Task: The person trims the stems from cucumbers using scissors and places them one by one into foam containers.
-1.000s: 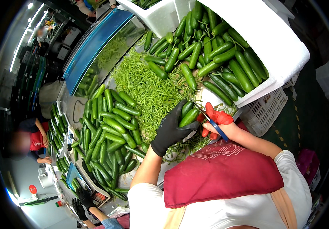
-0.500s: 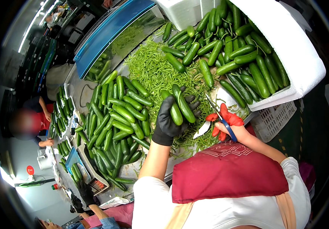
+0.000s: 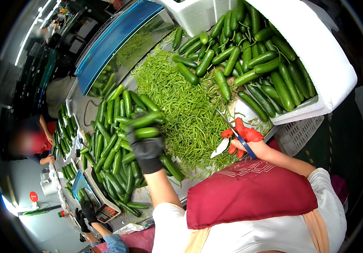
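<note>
Over the large pile of cucumbers [image 3: 114,139] on the left is my left hand [image 3: 147,154], in a black glove and smeared by motion. Two cucumbers [image 3: 143,120] lie across its fingers, which seem closed around them. My right hand [image 3: 255,145], in a red glove that leaves part of it bare, grips blue-handled scissors [image 3: 244,144], blades pointing away from me. Beside the scissors shows a white pointed piece [image 3: 220,148] whose kind I cannot make out. Thin green stem trimmings [image 3: 181,101] cover the table between the cucumber pile and my right hand.
At the right, a white foam box [image 3: 333,71] lies tipped, cucumbers [image 3: 257,63] spilling out. A blue-edged clear panel [image 3: 110,46] borders the far side. A white crate [image 3: 301,135] stands below. Co-workers' hands [image 3: 86,211] work at a scale [image 3: 105,211] on the left.
My left hand has swung left with the two cucumbers, from above the trimmings to the pile. The right hand keeps hold of the scissors. The view has shifted slightly.
</note>
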{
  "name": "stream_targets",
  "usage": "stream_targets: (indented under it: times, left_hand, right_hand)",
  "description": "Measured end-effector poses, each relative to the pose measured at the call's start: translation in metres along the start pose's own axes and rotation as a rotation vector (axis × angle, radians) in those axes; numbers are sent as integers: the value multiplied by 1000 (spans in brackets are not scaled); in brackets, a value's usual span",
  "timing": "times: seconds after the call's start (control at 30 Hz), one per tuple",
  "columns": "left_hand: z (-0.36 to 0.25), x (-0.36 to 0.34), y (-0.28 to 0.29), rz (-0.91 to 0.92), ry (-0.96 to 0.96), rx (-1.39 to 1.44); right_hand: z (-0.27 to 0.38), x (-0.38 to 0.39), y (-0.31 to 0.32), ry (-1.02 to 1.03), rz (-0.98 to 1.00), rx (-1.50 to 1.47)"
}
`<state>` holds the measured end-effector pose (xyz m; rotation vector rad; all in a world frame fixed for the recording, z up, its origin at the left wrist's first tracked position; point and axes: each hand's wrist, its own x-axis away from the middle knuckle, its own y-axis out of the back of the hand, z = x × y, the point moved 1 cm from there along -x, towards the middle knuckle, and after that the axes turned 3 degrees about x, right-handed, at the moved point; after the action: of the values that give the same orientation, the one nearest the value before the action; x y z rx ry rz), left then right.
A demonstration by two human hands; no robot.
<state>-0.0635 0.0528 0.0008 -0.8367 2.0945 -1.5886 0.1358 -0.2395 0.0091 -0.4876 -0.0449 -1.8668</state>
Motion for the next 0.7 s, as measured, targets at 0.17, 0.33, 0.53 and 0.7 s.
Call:
stream_targets:
  times: [0.17,0.33,0.53,0.7]
  left_hand:
    - [-34,-2,-18,105,-263,87]
    - [131,-52,-45,281,-190,-1607]
    - [194,-88,-38,853,-448,-2241]
    - [136,-127,-80,101,205,-1399]
  right_hand:
    - [-15,1,4,64,-39,-35]
    - [-25,-1,13,58,-34,-25]
    - [-29,7,18,125,-179,-122]
    - [-39,10,23,93,-193,-131]
